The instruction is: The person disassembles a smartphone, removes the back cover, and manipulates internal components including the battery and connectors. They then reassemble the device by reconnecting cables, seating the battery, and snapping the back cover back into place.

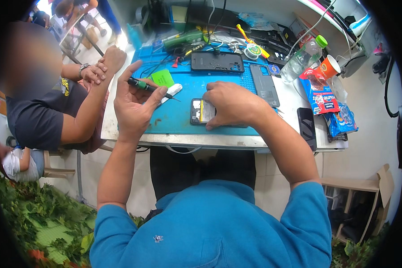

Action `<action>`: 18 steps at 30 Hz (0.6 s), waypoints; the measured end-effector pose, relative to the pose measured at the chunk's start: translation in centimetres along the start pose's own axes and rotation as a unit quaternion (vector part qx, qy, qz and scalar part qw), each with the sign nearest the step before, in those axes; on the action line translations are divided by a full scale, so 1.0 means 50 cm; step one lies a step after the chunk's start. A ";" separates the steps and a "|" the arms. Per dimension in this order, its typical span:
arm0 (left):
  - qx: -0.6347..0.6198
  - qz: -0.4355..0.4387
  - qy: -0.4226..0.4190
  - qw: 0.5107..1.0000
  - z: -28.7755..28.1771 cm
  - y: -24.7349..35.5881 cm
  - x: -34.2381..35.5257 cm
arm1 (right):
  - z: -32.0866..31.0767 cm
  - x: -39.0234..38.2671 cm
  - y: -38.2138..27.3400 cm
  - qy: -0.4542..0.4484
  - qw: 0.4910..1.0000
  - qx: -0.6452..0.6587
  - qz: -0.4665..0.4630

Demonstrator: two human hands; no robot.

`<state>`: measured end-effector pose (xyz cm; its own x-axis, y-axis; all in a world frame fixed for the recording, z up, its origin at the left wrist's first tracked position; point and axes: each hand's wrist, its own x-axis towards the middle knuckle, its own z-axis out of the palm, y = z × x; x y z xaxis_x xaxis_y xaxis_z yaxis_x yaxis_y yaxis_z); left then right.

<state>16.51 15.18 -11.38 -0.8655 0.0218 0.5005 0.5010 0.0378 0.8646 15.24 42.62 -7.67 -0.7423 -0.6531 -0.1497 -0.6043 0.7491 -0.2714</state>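
My left hand [133, 111] is raised over the left side of the blue work mat [165, 127], closed round a black and green screwdriver [143, 85] whose thin tip points right. Under my right hand [236, 105] lies an opened phone [195, 117]. Its inner parts and a pale battery [207, 111] show at the left end; my palm covers the rest. The thumb and fingers of that hand grip the phone by its edges. A bright green piece [163, 78] and a crumpled white piece [176, 90] lie just beyond the screwdriver.
Behind the phone sit a black phone frame [216, 62] and a grey back cover [264, 85]. Tools, cables and a solder spool [253, 50] crowd the back. A bottle [301, 60], paper cup [329, 67], snack packets [319, 91] and smartphone [306, 129] stand right. A person [40, 111] sits left.
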 end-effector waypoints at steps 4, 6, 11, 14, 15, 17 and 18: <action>0.008 0.003 0.002 1.000 0.004 0.005 -0.001 | -0.017 0.017 -0.013 -0.028 0.999 0.008 0.016; 0.014 0.001 0.005 1.000 -0.002 0.010 -0.004 | -0.021 0.024 -0.020 -0.050 0.998 0.002 0.021; 0.026 0.002 0.018 1.000 -0.021 0.017 -0.014 | -0.009 0.011 -0.036 -0.028 1.000 -0.011 0.001; 0.012 -0.008 0.025 1.000 -0.029 0.014 -0.020 | -0.001 -0.001 -0.036 -0.001 1.000 -0.014 -0.017; 0.006 -0.013 0.026 1.000 -0.031 0.014 -0.021 | -0.003 -0.007 -0.034 0.010 1.000 -0.016 -0.025; 0.001 -0.023 0.028 0.999 -0.033 0.016 -0.020 | -0.032 -0.026 -0.034 0.026 0.999 0.009 -0.036; 0.001 -0.028 0.030 0.999 -0.035 0.018 -0.022 | -0.049 -0.035 -0.034 0.034 0.998 0.019 -0.042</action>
<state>17.91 13.43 -11.05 -0.8904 -0.0413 0.4534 0.4520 0.0384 0.8912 16.84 42.76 -4.62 -0.7079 -0.7038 -0.0599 -0.6552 0.6860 -0.3164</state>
